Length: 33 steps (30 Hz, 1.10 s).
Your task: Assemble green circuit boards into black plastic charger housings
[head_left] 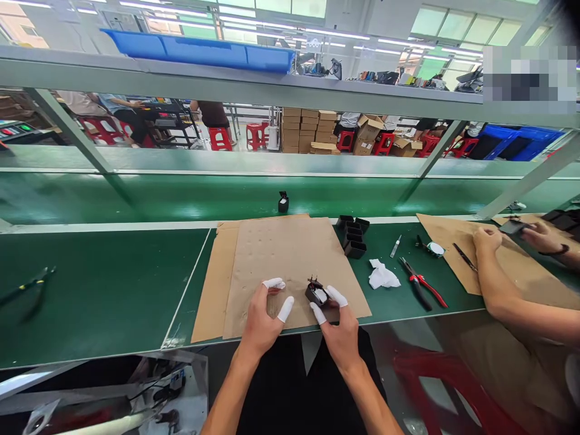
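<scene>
My right hand, with white finger cots on thumb and finger, grips a small black box-shaped housing at its right side. Dark prongs stick up from the top of the housing and a white patch shows on its face; its exact kind I cannot make out. To the left, my left hand is open, its capped thumb and fingers spread apart with nothing between them. Both hands are over a brown cardboard sheet on the green bench. A similar black piece stands beyond the sheet on the green strip.
Several black open cases stand at the sheet's right edge. Farther right lie a crumpled white tissue, red-handled pliers, a small tube and a tape roll. A co-worker's arms work at right. Yellow-black cutters lie far left.
</scene>
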Each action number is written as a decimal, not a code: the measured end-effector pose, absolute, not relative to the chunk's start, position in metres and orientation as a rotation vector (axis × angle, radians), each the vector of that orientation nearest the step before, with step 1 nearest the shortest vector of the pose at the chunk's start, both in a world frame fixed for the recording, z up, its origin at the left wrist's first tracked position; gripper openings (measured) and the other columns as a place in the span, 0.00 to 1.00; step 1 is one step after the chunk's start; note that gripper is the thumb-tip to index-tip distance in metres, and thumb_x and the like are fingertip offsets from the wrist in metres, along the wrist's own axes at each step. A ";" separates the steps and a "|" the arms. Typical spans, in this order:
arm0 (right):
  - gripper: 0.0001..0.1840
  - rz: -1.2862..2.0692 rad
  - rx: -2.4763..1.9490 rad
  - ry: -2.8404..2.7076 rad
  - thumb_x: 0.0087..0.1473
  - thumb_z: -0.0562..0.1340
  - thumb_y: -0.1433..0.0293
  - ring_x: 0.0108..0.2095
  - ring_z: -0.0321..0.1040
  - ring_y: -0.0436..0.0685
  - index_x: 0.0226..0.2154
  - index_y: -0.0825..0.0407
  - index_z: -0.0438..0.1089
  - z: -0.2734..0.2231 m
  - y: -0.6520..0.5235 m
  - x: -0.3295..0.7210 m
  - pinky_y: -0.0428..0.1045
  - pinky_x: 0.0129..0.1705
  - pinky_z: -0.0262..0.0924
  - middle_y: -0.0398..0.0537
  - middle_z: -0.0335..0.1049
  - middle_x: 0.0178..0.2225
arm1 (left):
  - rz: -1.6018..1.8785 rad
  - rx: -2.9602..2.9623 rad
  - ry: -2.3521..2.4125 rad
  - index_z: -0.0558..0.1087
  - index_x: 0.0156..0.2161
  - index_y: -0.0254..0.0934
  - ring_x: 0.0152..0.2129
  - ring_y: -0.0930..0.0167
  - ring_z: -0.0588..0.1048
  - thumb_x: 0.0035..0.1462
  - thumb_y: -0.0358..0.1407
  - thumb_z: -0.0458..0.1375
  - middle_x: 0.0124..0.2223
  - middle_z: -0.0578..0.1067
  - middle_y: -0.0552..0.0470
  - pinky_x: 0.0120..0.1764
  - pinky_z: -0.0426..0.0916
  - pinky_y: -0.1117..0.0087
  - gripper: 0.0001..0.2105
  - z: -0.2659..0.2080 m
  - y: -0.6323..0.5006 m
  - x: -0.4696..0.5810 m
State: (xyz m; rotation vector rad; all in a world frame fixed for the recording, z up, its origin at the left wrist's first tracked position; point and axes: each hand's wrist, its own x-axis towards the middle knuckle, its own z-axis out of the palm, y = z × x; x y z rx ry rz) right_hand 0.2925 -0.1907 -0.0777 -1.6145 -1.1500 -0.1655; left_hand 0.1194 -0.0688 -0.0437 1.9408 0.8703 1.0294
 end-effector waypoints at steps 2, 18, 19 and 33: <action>0.26 -0.145 -1.630 -1.154 0.68 0.69 0.66 0.48 0.82 0.63 0.65 0.50 0.69 -0.080 -0.190 0.293 0.59 0.53 0.79 0.55 0.82 0.50 | 1.023 1.945 0.869 0.71 0.56 0.43 0.50 0.62 0.80 0.69 0.43 0.63 0.53 0.79 0.46 0.57 0.76 0.53 0.15 -0.043 -0.069 0.119; 0.15 0.213 -1.478 -0.921 0.63 0.72 0.63 0.48 0.80 0.63 0.51 0.46 0.81 -0.059 -0.184 0.292 0.61 0.53 0.75 0.54 0.82 0.48 | 1.013 1.985 0.897 0.72 0.55 0.42 0.49 0.62 0.80 0.68 0.43 0.63 0.52 0.79 0.45 0.55 0.77 0.52 0.14 -0.047 -0.068 0.123; 0.18 0.335 -1.416 -0.765 0.61 0.74 0.61 0.47 0.80 0.62 0.53 0.46 0.80 -0.054 -0.184 0.291 0.60 0.52 0.76 0.53 0.82 0.49 | 1.015 1.988 0.898 0.72 0.54 0.42 0.49 0.62 0.80 0.69 0.43 0.63 0.52 0.79 0.45 0.56 0.77 0.53 0.13 -0.047 -0.068 0.123; 0.15 1.042 -0.546 0.209 0.48 0.80 0.69 0.40 0.80 0.53 0.40 0.45 0.83 0.015 -0.201 0.278 0.45 0.36 0.77 0.45 0.84 0.47 | 1.019 2.043 0.897 0.74 0.53 0.43 0.47 0.61 0.80 0.68 0.41 0.63 0.50 0.79 0.47 0.53 0.77 0.54 0.12 -0.047 -0.066 0.126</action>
